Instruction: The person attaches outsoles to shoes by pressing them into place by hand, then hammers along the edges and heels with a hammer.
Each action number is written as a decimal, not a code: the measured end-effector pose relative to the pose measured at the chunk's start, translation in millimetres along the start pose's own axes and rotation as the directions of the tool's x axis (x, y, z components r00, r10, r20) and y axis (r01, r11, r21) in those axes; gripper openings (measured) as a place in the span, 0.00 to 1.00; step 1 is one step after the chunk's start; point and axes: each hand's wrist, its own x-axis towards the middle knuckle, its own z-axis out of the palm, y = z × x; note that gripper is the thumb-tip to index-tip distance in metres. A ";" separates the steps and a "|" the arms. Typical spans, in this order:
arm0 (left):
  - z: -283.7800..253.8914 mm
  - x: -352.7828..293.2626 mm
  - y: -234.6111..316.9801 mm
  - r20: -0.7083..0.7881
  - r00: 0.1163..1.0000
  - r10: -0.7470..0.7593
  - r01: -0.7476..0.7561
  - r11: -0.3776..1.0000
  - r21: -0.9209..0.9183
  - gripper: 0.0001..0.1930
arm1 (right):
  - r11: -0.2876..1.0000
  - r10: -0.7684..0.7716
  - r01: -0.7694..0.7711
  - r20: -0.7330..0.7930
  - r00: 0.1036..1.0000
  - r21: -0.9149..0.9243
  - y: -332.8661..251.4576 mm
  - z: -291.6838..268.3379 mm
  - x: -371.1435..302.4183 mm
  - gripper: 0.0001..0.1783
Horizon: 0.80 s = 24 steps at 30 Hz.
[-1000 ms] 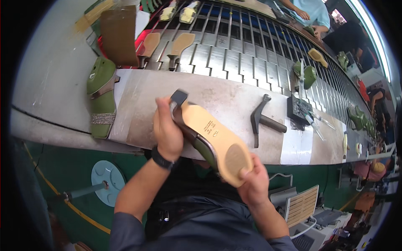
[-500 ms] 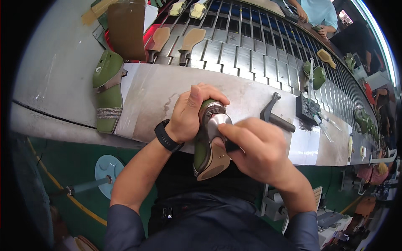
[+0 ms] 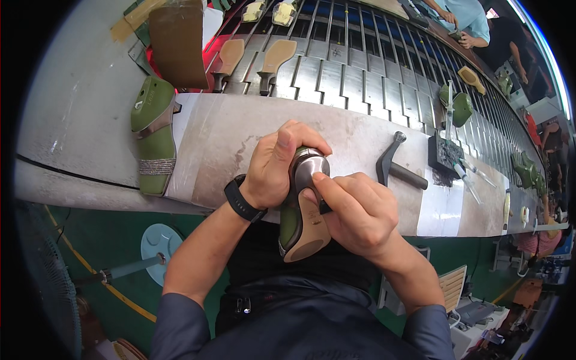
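Over the bench's near edge, my left hand (image 3: 268, 168) is wrapped round the heel end of a green shoe last (image 3: 289, 227), steadying it with the underside up. A tan shoe sole (image 3: 309, 240) lies along that underside, with a shiny grey metallic heel section (image 3: 307, 170) at its far end. My right hand (image 3: 363, 210) is closed on this sole, index fingertip pressing the metallic section and thumb by the heel. A dark piece shows partly between thumb and sole. The left fingers' far side is hidden behind the last.
Left on the bench lies another green last with a strap (image 3: 155, 144). To the right are a hammer (image 3: 403, 169) and a black block (image 3: 443, 155) with syringes. Beyond runs a slatted metal conveyor (image 3: 360, 78) carrying tan soles (image 3: 278, 57). A co-worker in light blue (image 3: 465, 18) stands across.
The metallic heel section has come down over the end of the last, covering the dark gap seen before. My right index finger now presses on it, and the right hand has shifted slightly nearer.
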 end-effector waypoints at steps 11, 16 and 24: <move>-5.4 1.5 3.4 0.048 0.999 -0.019 0.016 0.997 0.076 0.45 | 1.000 0.004 -0.004 0.025 1.000 0.004 0.8 7.7 2.2 0.15; -11.2 19.7 9.5 0.121 0.957 -0.263 0.274 0.958 -0.087 0.41 | 0.999 0.045 -0.045 0.014 0.999 0.021 20.6 12.3 13.8 0.16; -10.9 51.5 -28.9 0.078 0.953 -0.291 0.302 0.924 -0.235 0.20 | 0.958 0.285 -0.286 0.103 0.953 -0.003 54.3 23.0 16.8 0.17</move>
